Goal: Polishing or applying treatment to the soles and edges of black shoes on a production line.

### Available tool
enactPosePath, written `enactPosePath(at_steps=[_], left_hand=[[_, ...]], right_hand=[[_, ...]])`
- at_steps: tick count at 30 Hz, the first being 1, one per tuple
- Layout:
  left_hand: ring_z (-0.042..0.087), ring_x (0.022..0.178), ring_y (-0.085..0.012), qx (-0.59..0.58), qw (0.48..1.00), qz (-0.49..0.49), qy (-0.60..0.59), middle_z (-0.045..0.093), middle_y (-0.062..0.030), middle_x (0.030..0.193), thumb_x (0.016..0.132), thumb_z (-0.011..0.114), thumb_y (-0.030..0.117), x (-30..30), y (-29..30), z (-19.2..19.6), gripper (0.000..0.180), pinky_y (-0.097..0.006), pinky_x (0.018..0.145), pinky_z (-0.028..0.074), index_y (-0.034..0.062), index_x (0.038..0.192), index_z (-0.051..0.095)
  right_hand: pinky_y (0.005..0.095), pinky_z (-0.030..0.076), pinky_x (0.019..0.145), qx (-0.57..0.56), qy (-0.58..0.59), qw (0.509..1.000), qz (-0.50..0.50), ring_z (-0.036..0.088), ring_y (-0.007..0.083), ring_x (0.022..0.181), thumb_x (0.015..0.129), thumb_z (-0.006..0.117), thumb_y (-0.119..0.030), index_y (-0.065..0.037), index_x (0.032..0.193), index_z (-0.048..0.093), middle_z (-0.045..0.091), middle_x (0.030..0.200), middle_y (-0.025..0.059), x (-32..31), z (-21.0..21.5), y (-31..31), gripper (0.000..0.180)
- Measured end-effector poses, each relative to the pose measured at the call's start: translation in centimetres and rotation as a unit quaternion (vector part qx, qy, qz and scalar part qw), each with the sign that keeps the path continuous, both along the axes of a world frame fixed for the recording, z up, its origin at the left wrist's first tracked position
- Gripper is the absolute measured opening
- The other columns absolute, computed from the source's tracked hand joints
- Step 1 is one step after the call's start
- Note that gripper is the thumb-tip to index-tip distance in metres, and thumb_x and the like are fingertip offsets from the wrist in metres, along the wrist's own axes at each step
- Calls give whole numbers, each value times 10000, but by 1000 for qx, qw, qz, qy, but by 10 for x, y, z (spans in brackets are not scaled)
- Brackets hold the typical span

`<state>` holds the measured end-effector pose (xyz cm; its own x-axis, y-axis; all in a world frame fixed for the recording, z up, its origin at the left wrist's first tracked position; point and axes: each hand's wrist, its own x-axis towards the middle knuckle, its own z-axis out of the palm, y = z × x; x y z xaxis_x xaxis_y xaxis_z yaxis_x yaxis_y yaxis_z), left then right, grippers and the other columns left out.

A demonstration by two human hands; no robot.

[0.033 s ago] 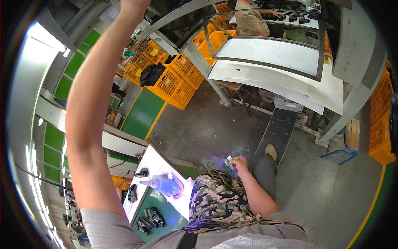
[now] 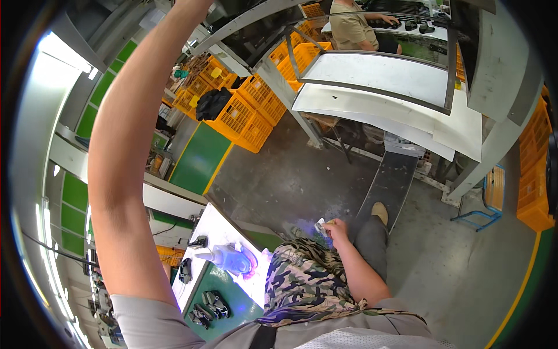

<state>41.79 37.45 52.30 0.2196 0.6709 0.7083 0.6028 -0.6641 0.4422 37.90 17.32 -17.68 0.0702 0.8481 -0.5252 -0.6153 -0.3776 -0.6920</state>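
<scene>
Small pale item (image 2: 321, 225), crumpled paper or a packet by the look of it, too small to identify: your right hand (image 2: 336, 228) grasps it with fingers closed round it, low beside your right knee and above the grey concrete floor (image 2: 290, 174). Near it there is a faint violet glow on the floor.

Left hand: not in view. Your left arm (image 2: 125, 157) rises straight up and leaves the picture at the top edge, so you cannot tell whether that hand is clenched, released or grasping anything.

Step in hand, as a judgement: a pause between handling steps, with one item held at your side and the other arm stretched overhead. Any next move calls for bringing the held item up to desk level, so you need the raised arm back down and your eyes on the work surface first.

Nearby, outward:
- Camouflage-print trousers (image 2: 302, 279), yours, seated or crouched.
- Desk (image 2: 212, 224), white top with a green mat, to your left; it carries a pale bottle-shaped fixture (image 2: 224, 256) lit violet and several small dark parts (image 2: 209, 305).
- Yellow crates (image 2: 244, 113), stacked, beyond the floor.
- White panel benches (image 2: 378, 75), further off; another person (image 2: 351, 26) works there.
</scene>
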Motion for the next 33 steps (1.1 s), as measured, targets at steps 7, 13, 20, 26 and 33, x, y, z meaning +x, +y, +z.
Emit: enactPosePath(at_steps=[7,13,20,26,33], left_hand=[[686,933,-292,52,989,115,75,688,-218,1075,747,785,298,40,43,-35,582,-380,789,536,-9,1213,621],[667,918,-228,17,982,-116,-148,688,-153,1064,831,742,177,-24,-74,-159,451,-317,798,537,-28,1208,604],[642,1057,-329,-129,983,-88,100,667,-150,1160,737,769,153,-248,-252,-430,421,-409,912,512,34,1124,652],[615,1112,-341,-515,776,321,169,634,-170,1229,700,780,322,-478,-459,-623,648,-408,988,484,57,1264,602],[585,1195,-336,-585,559,586,-36,603,-214,1289,626,840,415,-602,-603,-706,868,-401,1013,471,-7,1322,540]], right_hand=[[269,373,485,16,1,1000,2,515,105,556,717,740,-43,-76,791,591,581,675,10,2,-11,-12,169],[257,366,418,23,-12,1000,10,491,94,493,763,727,-62,-98,802,590,569,664,-6,2,-16,0,147],[257,387,457,-41,25,999,-8,526,116,520,851,717,-167,-100,893,605,592,687,11,20,-16,0,137],[350,452,614,-73,19,995,63,597,173,730,872,696,-249,-125,967,622,623,852,21,28,-48,-6,173],[379,450,670,-125,-11,987,105,605,190,763,877,677,-256,-126,956,626,630,869,13,13,-18,-15,160]])
